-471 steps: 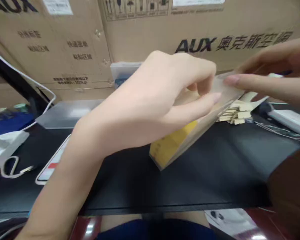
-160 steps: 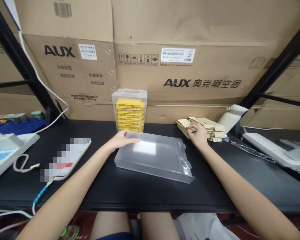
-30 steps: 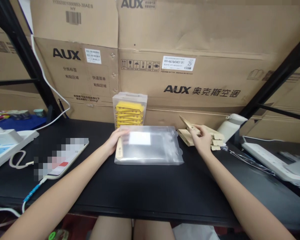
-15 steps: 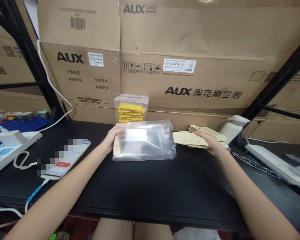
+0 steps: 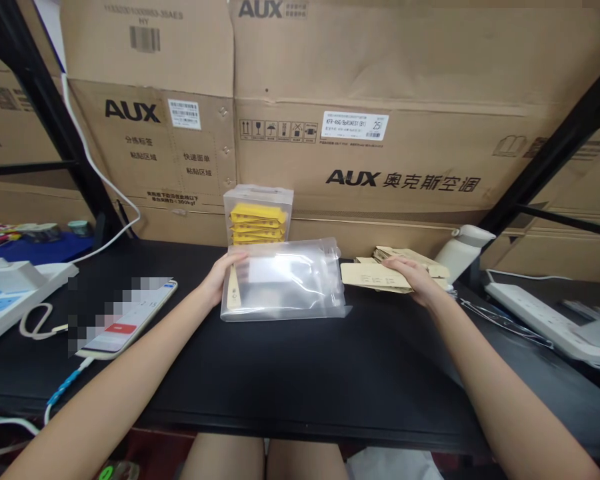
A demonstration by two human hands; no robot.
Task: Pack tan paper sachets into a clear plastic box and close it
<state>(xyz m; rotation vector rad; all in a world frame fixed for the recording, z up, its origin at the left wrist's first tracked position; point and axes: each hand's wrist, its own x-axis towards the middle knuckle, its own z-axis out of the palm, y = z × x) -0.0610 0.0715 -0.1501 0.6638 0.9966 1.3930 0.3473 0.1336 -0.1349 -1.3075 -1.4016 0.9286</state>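
Observation:
My left hand (image 5: 221, 277) is closed on the left end of a clear plastic bag (image 5: 290, 280), which lies on its side above the black table. Inside it, at the left end, stands a cream paper packet (image 5: 234, 293) with small print. My right hand (image 5: 414, 275) is closed on a flat cream paper packet (image 5: 370, 275) at the edge of a pile of similar packets (image 5: 405, 257). Its fingertips rest on top, while the thumb is hidden. Behind the bag an upright clear container (image 5: 257, 197) holds several yellow packets (image 5: 257, 217).
A white bottle (image 5: 464, 252) leans behind the pile. White power strips (image 5: 540, 320) lie at both sides. A phone (image 5: 130, 320) with a cable is by my left forearm. Large cardboard sheets (image 5: 405, 147) form the back wall, and black metal posts (image 5: 45, 107) frame the sides.
The whole view has shifted slightly left. Inside the plastic bag the cream packet looks narrower and more slanted. Both hands keep their holds.

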